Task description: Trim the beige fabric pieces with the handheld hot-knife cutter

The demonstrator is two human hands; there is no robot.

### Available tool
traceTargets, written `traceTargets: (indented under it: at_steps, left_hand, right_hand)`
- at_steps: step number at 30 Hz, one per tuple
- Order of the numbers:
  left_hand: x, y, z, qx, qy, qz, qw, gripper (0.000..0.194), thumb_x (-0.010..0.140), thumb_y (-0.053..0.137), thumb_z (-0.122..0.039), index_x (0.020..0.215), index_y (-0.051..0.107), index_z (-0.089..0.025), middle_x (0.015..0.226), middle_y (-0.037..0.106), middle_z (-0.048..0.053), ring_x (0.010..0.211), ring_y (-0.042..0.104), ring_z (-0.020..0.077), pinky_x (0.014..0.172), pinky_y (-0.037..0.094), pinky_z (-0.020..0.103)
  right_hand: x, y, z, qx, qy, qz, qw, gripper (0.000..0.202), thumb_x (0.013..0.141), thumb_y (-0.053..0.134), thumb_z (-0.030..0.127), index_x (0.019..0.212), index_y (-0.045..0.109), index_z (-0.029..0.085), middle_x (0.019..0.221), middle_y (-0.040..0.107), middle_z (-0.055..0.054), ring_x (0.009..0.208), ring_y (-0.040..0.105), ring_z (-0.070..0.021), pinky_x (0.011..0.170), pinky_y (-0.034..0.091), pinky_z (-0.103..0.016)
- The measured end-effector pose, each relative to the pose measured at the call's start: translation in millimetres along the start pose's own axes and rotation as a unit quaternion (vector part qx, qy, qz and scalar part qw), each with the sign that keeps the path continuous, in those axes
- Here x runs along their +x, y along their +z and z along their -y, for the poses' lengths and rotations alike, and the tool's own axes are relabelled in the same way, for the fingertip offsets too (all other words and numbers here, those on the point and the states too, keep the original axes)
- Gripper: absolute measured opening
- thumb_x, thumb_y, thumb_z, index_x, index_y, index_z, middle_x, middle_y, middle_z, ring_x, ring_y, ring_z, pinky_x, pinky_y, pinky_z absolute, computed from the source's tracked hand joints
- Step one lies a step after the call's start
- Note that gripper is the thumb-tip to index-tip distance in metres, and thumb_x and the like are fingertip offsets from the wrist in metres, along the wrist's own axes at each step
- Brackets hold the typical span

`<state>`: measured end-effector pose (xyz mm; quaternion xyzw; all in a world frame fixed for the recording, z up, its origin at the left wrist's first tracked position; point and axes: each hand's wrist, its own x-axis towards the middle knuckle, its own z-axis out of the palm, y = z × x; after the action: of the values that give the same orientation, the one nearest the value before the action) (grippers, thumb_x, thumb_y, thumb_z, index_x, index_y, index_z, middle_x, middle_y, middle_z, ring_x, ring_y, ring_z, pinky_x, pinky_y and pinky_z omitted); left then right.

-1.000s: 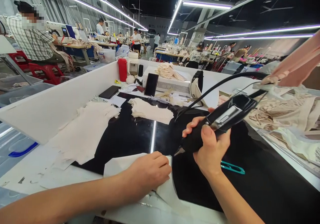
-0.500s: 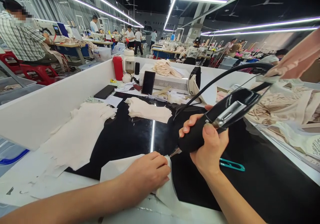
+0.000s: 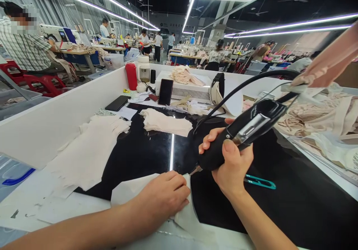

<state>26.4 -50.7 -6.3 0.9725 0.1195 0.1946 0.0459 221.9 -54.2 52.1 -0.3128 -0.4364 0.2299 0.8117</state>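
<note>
My right hand (image 3: 232, 160) is wrapped round a black handheld power tool (image 3: 248, 127), tilted with its narrow metal tip pointing down to the left. The tip is at the right edge of a pale fabric piece (image 3: 131, 190) near the front of the black work surface (image 3: 134, 160). My left hand (image 3: 167, 194) lies on that fabric with its fingers curled and pressed together at the edge, close to the tip. What the fingertips pinch is partly hidden. Teal thread snips (image 3: 261, 182) lie just right of my right wrist.
Pale fabric stacks lie at the left (image 3: 89, 153) and back (image 3: 166, 122). Behind them are a phone (image 3: 165, 92), a white vented box (image 3: 190, 93) and a red bottle (image 3: 131, 76). A black cable (image 3: 237, 89) arches over the right side. Fabric is heaped at the right. People sit and stand beyond.
The power tool and my right hand have shifted slightly left. My left hand stays nearly in place on the fabric, and the view has moved a little.
</note>
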Motion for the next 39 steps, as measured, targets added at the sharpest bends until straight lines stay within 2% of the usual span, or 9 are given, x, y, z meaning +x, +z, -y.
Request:
traceTargets:
  at_steps: [5, 7, 10, 15, 20, 28, 34, 39]
  left_hand:
    - [-6, 8.4, -1, 0.017, 0.008, -0.019, 1.0, 0.015, 0.115, 0.068, -0.012, 0.101, 0.069, -0.018, 0.127, 0.079, 0.009, 0.106, 0.074, 0.0205, 0.097, 0.063, 0.033]
    - [-8, 13.7, 0, 0.034, 0.018, -0.019, 0.999, 0.014, 0.115, 0.066, -0.01, 0.105, 0.07, -0.019, 0.132, 0.08, 0.01, 0.108, 0.075, 0.0217, 0.1, 0.064, 0.036]
    - [-10, 18.5, 2, 0.044, 0.029, -0.017, 0.998, 0.013, 0.114, 0.066, -0.01, 0.108, 0.072, -0.02, 0.131, 0.082, 0.009, 0.109, 0.076, 0.0222, 0.104, 0.065, 0.038]
    - [-11, 18.6, 3, 0.049, 0.042, -0.039, 0.997, 0.018, 0.113, 0.065, -0.004, 0.1, 0.071, -0.016, 0.129, 0.084, 0.011, 0.106, 0.077, 0.0198, 0.106, 0.064, 0.034]
    - [-9, 17.8, 3, 0.042, 0.046, -0.038, 0.997, 0.024, 0.115, 0.058, -0.002, 0.1, 0.069, -0.018, 0.127, 0.084, 0.009, 0.101, 0.078, 0.0174, 0.109, 0.063, 0.033]
    - [-9, 21.8, 3, 0.065, 0.052, -0.043, 0.996, 0.022, 0.115, 0.061, -0.003, 0.102, 0.07, -0.018, 0.128, 0.086, 0.008, 0.103, 0.08, 0.0168, 0.107, 0.065, 0.033]
    - [-13, 29.0, 4, 0.077, 0.056, -0.047, 0.994, 0.019, 0.116, 0.059, -0.003, 0.108, 0.071, -0.016, 0.13, 0.085, 0.01, 0.109, 0.081, 0.0171, 0.113, 0.064, 0.033]
    - [-13, 27.2, 5, 0.067, 0.057, -0.045, 0.995, 0.018, 0.114, 0.06, -0.001, 0.109, 0.071, -0.015, 0.13, 0.084, 0.011, 0.107, 0.082, 0.0177, 0.111, 0.064, 0.033]
  right_hand:
    - [-2, 0, 1, -0.015, 0.013, -0.002, 1.0, 0.052, 0.09, 0.096, 0.051, 0.129, 0.069, 0.03, 0.085, 0.074, 0.006, 0.061, 0.069, -0.0143, 0.053, 0.06, -0.027]
    - [-2, 0, 1, -0.02, 0.014, -0.003, 1.0, 0.052, 0.09, 0.096, 0.051, 0.129, 0.068, 0.031, 0.086, 0.073, 0.006, 0.061, 0.069, -0.0145, 0.053, 0.06, -0.027]
    - [-3, 0, 1, -0.027, 0.009, -0.005, 1.0, 0.052, 0.091, 0.095, 0.052, 0.129, 0.067, 0.031, 0.085, 0.072, 0.006, 0.06, 0.068, -0.0146, 0.052, 0.059, -0.027]
    - [-2, -2, 0, -0.019, 0.001, 0.0, 1.0, 0.049, 0.092, 0.095, 0.048, 0.129, 0.068, 0.03, 0.085, 0.073, 0.006, 0.06, 0.068, -0.0142, 0.052, 0.062, -0.028]
    - [0, 1, 3, -0.021, -0.006, -0.008, 1.0, 0.049, 0.092, 0.095, 0.05, 0.127, 0.069, 0.029, 0.084, 0.072, 0.006, 0.058, 0.068, -0.0148, 0.051, 0.062, -0.029]
    - [-3, 3, 3, -0.031, 0.002, -0.002, 1.0, 0.05, 0.091, 0.093, 0.051, 0.129, 0.067, 0.031, 0.085, 0.072, 0.006, 0.06, 0.068, -0.0151, 0.051, 0.059, -0.029]
    - [-1, -2, -1, -0.04, -0.012, -0.013, 0.999, 0.049, 0.092, 0.094, 0.05, 0.127, 0.067, 0.03, 0.085, 0.072, 0.006, 0.059, 0.069, -0.0155, 0.051, 0.06, -0.029]
    - [-1, 1, 1, -0.018, 0.003, -0.016, 1.0, 0.05, 0.09, 0.095, 0.049, 0.126, 0.068, 0.029, 0.083, 0.073, 0.006, 0.058, 0.068, -0.0151, 0.051, 0.061, -0.029]
